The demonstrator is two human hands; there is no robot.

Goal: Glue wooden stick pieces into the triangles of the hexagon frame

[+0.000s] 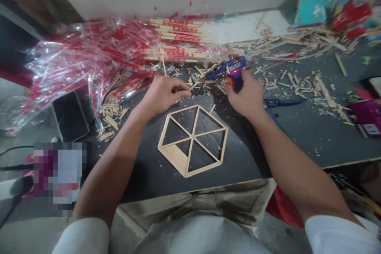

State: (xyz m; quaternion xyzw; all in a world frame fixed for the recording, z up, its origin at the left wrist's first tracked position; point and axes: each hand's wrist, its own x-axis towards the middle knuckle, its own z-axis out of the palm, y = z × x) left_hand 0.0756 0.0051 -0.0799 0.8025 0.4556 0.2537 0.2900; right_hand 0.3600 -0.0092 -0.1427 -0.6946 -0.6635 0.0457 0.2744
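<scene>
My left hand (166,93) is closed, with thumb and forefinger pinching a short wooden stick (195,85). My right hand (247,93) grips a blue glue gun (236,67) with a small red light on its body. The glue gun's nozzle points left, towards the stick, over scattered offcuts. Below and between both hands, a hexagonal frame of wooden sticks (193,136) lies on the dark table (244,162). Spokes divide the hexagon into triangles, and its lower left triangle is partly filled with parallel sticks (174,158).
Red-and-clear plastic wrappers (119,43) heap at the back left beside bundled sticks (178,53). Blue-handled cutters (285,102) lie right of my right hand, near many wood offcuts (294,81). A phone (70,117) lies at the left.
</scene>
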